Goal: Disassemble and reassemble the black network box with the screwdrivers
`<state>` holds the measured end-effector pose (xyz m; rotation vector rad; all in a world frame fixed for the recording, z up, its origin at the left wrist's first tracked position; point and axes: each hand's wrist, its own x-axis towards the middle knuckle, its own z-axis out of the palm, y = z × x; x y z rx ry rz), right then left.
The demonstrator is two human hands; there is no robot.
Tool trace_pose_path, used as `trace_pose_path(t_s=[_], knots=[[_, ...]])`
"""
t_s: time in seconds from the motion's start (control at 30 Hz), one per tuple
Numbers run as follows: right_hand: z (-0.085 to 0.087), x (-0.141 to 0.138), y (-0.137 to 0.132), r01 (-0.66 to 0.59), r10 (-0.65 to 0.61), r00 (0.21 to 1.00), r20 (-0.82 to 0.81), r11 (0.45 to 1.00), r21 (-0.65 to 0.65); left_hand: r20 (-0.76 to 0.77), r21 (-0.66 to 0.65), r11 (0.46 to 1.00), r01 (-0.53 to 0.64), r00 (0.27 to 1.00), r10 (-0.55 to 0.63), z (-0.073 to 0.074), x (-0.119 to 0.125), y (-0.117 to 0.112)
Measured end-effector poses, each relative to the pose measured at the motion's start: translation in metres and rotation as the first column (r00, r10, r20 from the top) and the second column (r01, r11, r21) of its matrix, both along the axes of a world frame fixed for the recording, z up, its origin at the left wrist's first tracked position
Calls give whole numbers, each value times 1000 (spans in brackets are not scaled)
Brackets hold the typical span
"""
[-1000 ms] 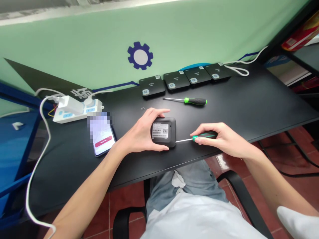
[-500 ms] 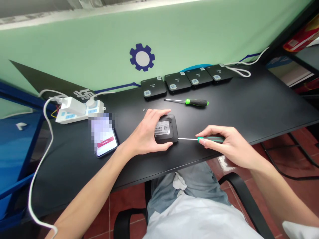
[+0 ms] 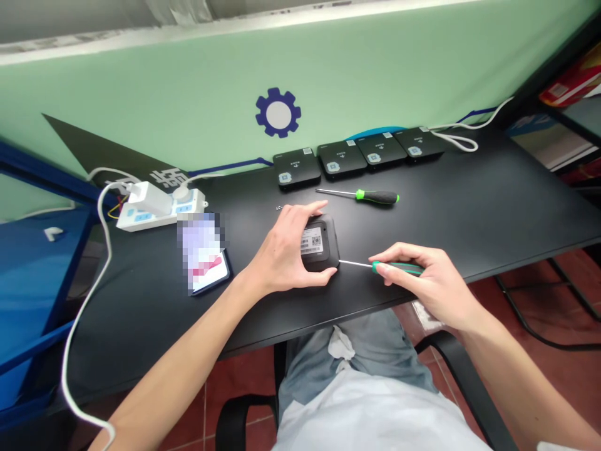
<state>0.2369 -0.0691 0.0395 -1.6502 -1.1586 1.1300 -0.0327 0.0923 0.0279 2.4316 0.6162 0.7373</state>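
Observation:
A small black box with a white label lies on the dark table, label side up. Its kind I cannot make out for certain. My left hand is closed around the box from the left, fingers along the far edge and thumb along the near edge, hiding its left part. My right hand grips a green-handled screwdriver. The thin metal shaft points left, and its tip meets the box's near right corner. Beyond the left hand lie tiny metal pieces, perhaps screws, partly covered by the fingers.
A second screwdriver, black and bright green, lies behind the box. Several flat black boxes line the wall. On the left are a phone and a white power strip with a trailing cable. The table's front edge runs below my hands.
The view has shifted slightly, so the scene sits a little further right. Both hands keep their grips, and the screwdriver tip stays at the box's corner.

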Motion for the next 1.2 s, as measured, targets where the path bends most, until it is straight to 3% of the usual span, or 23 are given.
trace_pose_path(t_s=[0.17,0.4,0.53,0.63,0.7,0.8,0.9,1.03,1.13,1.2], knots=[[-10,-9,-3,43,-42,994,-105,999,4,-13,-12,1000,-4,1000,4,-2,1,-1],[-14,2,-7,71,-71,994,-78,997,3,84,-41,999,7,996,-4,-3,0,2],[-10,11,-5,108,-107,994,-36,994,12,232,-22,997,-78,969,81,7,-3,4],[-7,10,1,153,-157,986,56,985,74,438,-218,970,-111,876,199,15,-6,7],[-7,8,6,183,-196,975,103,975,124,560,-464,886,-6,773,299,20,-9,10],[-13,5,13,179,-222,955,198,960,217,588,-751,611,250,674,447,25,-9,12],[-20,6,24,7,-181,869,460,935,355,534,-845,336,416,637,556,29,-6,12],[-23,13,51,-256,-173,622,764,877,407,459,-833,55,550,633,623,33,-1,6],[-23,19,77,-332,-155,529,835,867,371,426,-807,-61,587,651,628,37,1,1],[-23,22,92,-379,-139,468,873,861,340,409,-823,-72,563,677,612,37,1,-1]])
